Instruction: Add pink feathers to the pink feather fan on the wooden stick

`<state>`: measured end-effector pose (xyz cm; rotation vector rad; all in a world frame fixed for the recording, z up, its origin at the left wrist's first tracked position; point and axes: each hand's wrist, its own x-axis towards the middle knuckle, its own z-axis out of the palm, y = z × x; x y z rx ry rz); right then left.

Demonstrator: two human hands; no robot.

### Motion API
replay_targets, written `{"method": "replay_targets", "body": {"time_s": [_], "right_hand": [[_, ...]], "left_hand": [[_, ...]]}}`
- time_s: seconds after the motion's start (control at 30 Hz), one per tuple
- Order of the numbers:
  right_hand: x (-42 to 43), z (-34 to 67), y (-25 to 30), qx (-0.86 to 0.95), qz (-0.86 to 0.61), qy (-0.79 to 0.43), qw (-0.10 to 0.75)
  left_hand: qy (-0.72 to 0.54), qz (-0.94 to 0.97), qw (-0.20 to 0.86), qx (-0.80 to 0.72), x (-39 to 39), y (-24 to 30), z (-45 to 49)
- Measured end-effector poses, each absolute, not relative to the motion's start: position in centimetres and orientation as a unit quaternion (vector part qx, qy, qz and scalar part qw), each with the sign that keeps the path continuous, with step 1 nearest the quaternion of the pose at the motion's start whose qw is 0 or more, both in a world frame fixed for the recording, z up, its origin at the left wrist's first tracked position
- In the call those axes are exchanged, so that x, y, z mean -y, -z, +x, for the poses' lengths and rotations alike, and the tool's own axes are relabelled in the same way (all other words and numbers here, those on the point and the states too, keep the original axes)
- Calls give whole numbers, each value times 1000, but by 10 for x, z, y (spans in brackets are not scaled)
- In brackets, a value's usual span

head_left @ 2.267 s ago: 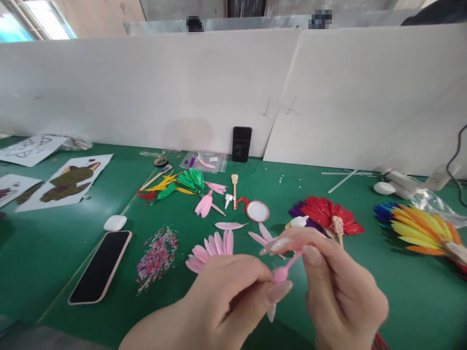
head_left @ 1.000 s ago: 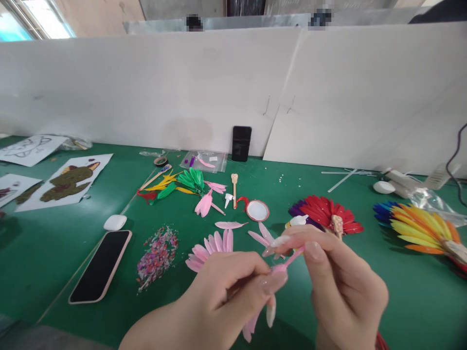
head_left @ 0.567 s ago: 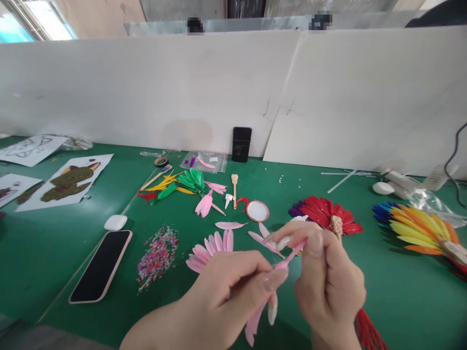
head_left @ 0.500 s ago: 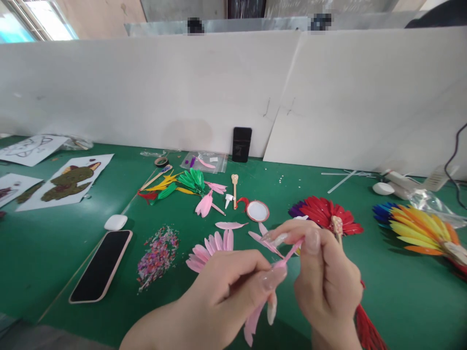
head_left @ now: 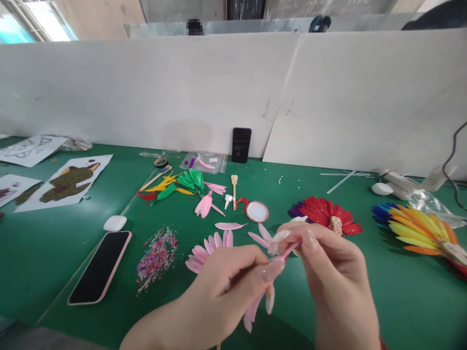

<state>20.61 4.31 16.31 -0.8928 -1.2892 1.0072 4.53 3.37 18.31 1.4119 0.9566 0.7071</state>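
My left hand is closed in a pinch on a pink feather whose vane hangs down below the fingers. My right hand is closed too, pinching the thin pink quill end of the same feather between thumb and forefinger. Both hands are raised just above the green table. A fan of pink feathers lies on the table right behind my left hand, with loose pink feathers beside it.
A red and purple feather fan and a rainbow feather fan lie to the right. A phone, a white earbud case, a confetti pile, a round white lid, green and yellow feathers and picture sheets lie to the left and beyond. White boards stand behind.
Both hands keep their pinch on the pink feather. My right hand has shifted slightly left and up along the quill, and more of the vane hangs below my left hand.
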Motion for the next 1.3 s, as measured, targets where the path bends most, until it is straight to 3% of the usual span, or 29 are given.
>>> {"method": "replay_targets", "body": {"time_s": [0.33, 0.73, 0.83, 1.07, 1.3], "right_hand": [[-57, 211, -160, 523, -301, -538, 589], [-36, 205, -164, 551, -412, -366, 627], [-35, 205, -166, 582, -446, -293, 614], [-30, 194, -164, 646, -432, -105, 620], [-8, 185, -170, 676, -404, -95, 610]], "left_hand": [[-302, 640, 566, -423, -31, -182, 44], [-270, 660, 568, -411, -34, -185, 46], [-259, 706, 502, -427, -36, -189, 46], [-314, 809, 214, -448, -24, -182, 44], [-289, 858, 136, -402, 0, -188, 31]]}}
